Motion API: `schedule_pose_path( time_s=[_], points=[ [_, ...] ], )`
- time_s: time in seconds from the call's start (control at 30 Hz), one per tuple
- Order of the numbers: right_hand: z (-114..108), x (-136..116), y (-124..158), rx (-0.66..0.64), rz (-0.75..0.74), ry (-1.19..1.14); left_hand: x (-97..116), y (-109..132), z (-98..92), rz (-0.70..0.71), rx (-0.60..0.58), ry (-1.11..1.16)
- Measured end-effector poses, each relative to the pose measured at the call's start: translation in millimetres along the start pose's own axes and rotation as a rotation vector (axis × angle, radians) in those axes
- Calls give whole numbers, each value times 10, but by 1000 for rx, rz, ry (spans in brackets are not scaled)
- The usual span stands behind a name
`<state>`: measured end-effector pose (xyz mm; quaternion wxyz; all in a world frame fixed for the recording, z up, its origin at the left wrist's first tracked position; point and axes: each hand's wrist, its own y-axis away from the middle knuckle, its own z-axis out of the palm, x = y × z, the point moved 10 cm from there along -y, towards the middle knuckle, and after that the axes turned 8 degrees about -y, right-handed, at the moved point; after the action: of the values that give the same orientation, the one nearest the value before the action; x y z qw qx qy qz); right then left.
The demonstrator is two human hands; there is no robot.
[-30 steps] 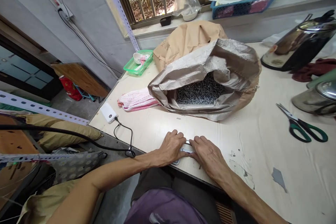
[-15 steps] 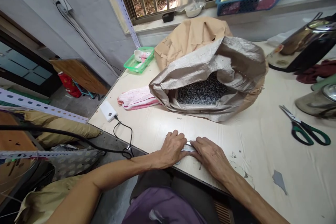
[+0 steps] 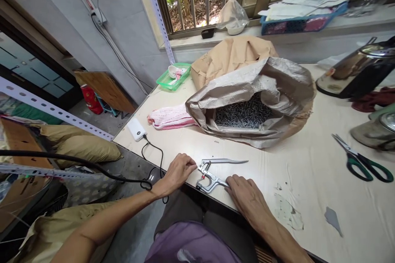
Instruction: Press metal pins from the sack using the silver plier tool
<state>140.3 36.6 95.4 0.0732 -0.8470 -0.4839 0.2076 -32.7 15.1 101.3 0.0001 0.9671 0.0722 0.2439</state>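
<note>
Here we are at the near edge of the table point(image 3: 311, 164), and the metal pliers point(image 3: 205, 171) are right between our two hands, long axis running crosswise, head to the left, handles spreading to the right. Our right hand point(image 3: 245, 193) is the one in contact, fingers curled over the end of the lower handle point(image 3: 221, 182), while the upper handle point(image 3: 230, 161) points rightward, standing well apart from it and untouched. Over on the other side, our left hand point(image 3: 179, 168) sits just beside the head, thumb and fingertips pressed together; whether anything small is pinched there, we cannot tell. Beyond the pliers, farther from us, the open sack point(image 3: 225, 86) shows its dark metal pieces point(image 3: 243, 113).
</note>
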Motion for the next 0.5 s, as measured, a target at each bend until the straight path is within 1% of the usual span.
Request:
schedule_pose_path(
  time_s=[0.07,0.13,0.23,0.33,0.4,0.47,0.5],
  points=[
    [18,-36,-6,35,1,6,-30,53,104,-12,-34,-13],
    [-12,-46,2,57,8,17,-25,67,215,3,-77,-13],
    [-162,7,86,107,43,23,18,48,331,50,-123,0],
    [-329,137,274,159,104,5,77,44,412,107,-148,-52],
    [-387,247,430,169,155,2,140,40,490,166,-173,-121],
    [-419,346,577,180,203,-2,209,-26,561,221,-177,-182],
    [-426,385,638,185,221,-10,240,-98,586,239,-165,-206]
  ],
)
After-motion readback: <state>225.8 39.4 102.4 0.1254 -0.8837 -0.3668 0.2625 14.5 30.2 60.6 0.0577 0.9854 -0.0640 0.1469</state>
